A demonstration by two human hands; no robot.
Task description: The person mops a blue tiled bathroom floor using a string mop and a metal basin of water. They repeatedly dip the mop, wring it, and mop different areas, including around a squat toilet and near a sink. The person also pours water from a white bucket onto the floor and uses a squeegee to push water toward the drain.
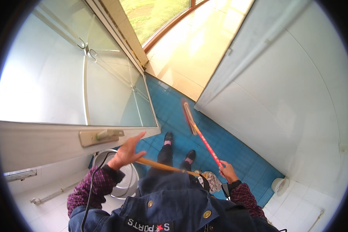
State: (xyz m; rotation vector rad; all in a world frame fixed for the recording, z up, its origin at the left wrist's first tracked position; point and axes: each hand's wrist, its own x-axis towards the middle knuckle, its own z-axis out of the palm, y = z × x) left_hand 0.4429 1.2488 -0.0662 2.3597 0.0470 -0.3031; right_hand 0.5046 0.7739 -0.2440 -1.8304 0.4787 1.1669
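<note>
A: What's at the far left?

B: A glazed door (50, 89), its lever handle (106, 135) on the near rail. The left hand (129, 151) is just to the right of that handle, fingers spread, gripping nothing that I can make out.

A: And around it?

B: A white bucket (131, 185) on the near side, partly behind the sleeve. A wooden pole (158, 165) runs right from beside the thumb; I can't tell whether they touch. Near its other end lies a pale string mop head (214, 182).

A: Moving right, where's the tool in use?

B: The red-handled broom (207, 144), as it looks to me, slants across the middle. Its blurred head (188, 116) is at the far part of the blue floor (239, 150), near the pale flooring beyond. The right hand (229, 172) has its fingers wrapped around the near end of the handle.

A: How far along is it?

B: Under way, I'd judge. No gathered dirt is discernible, so how much is done or left can't be told.

A: Far right?

B: A large white panel (274, 92), and a small white bin (278, 186) nearer.
</note>
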